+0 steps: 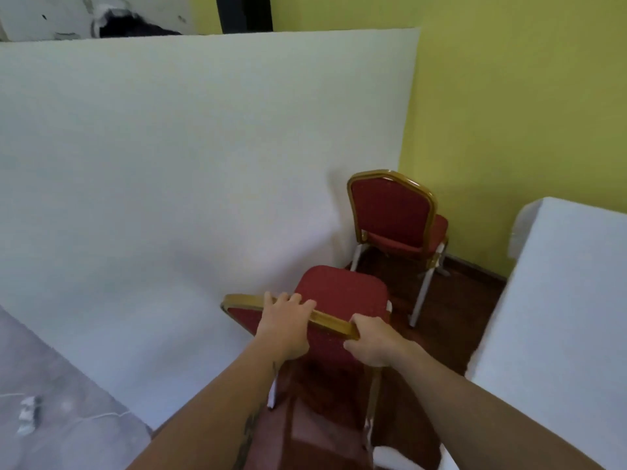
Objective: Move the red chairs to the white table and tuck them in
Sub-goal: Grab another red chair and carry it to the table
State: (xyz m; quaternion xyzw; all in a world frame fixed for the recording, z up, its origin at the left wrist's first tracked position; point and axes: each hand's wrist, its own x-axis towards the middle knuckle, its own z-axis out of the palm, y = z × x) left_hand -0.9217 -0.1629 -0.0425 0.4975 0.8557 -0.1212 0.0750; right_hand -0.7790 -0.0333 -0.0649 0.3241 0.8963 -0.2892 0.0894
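Observation:
A red padded chair with a gold frame stands in front of me, its seat against the draped edge of the large white table. My left hand grips the gold top rail of its backrest near the middle. My right hand grips the same rail at its right corner. A second red chair stands farther back at the table's right end, by the yellow wall, facing away from me.
Another white-covered table fills the right side, leaving a narrow strip of dark wood floor between the tables. The yellow wall closes off the back. A grey covered surface lies at lower left.

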